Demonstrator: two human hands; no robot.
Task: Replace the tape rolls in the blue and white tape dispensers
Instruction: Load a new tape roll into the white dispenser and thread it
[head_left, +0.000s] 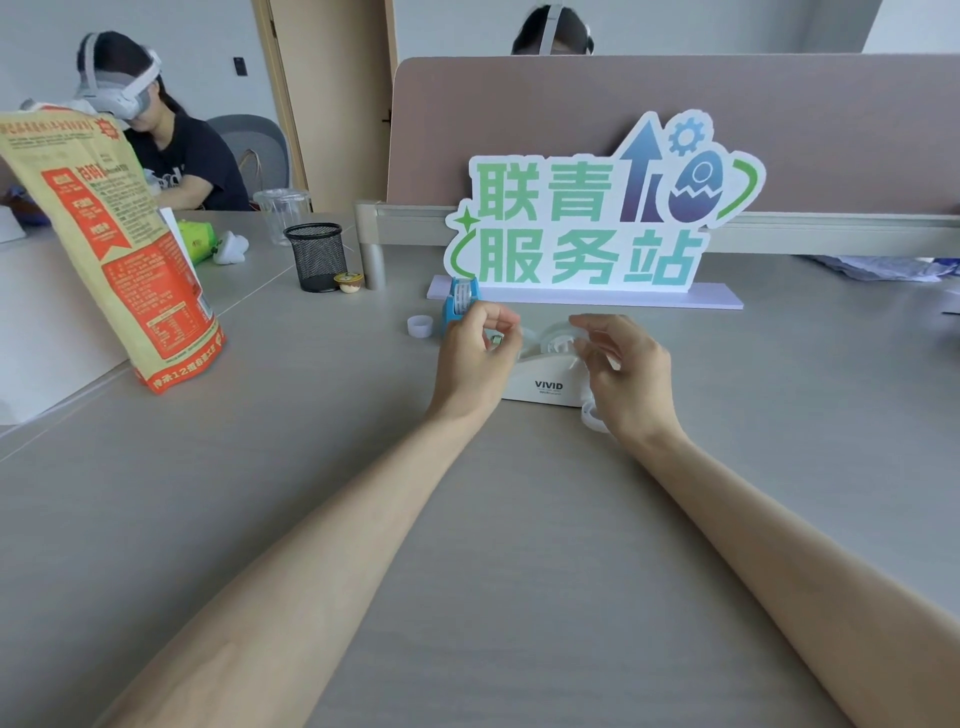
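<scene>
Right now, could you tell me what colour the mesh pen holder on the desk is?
Black: the mesh pen holder shows best in the head view.

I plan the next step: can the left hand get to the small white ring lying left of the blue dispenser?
Probably yes. The ring lies on bare desk, just left of the left hand, nothing between them.

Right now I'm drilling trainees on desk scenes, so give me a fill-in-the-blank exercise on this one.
1. The word printed on the white dispenser is ____.
2. The blue dispenser stands in front of the sign's ____ end.
3. The mesh cup is coloured ____.
4. Both the left hand and the right hand hover at the ____ dispenser.

Missing words: VIVID; left; black; white
</scene>
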